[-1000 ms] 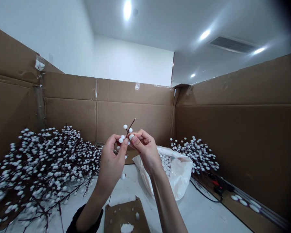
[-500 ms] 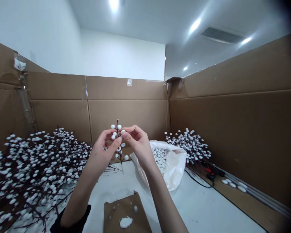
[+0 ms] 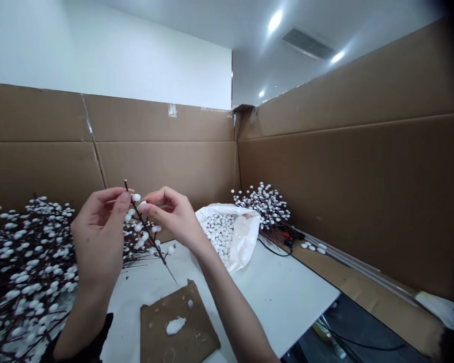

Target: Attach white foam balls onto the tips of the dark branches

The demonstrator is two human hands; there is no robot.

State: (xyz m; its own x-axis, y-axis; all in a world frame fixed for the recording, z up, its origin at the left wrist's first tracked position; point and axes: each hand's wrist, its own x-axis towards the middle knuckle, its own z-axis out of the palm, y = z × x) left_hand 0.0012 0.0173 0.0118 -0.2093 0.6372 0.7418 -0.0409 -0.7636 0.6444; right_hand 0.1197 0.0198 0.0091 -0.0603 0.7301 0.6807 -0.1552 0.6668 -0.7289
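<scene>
Between my hands a brown artificial berry branch [image 3: 155,243] slants down to the right, dotted with white berries along its stem. My left hand [image 3: 103,217] pinches it close to its upper tip, thumb against fingers. Just right of the stem, my right hand [image 3: 173,214] closes thumb and fingers on a small white berry [image 3: 142,203], which is at or very near the stem; whether it touches cannot be made out. Below the hands lies a piece of cardboard [image 3: 157,327] with a white blob of paste [image 3: 175,325] on it.
An open white plastic bag [image 3: 245,242] of loose white berries stands right of my hands. Finished-looking berry branches [image 3: 18,262] pile up at left, another bunch [image 3: 265,204] behind the bag. A black cable [image 3: 274,250] crosses the white table [image 3: 272,297]. Cardboard walls [image 3: 166,166] enclose the back and right.
The view has turned to the right. My left hand has shifted up to the branch's upper end, and the branch, upright before, now tilts. My right hand still pinches a berry.
</scene>
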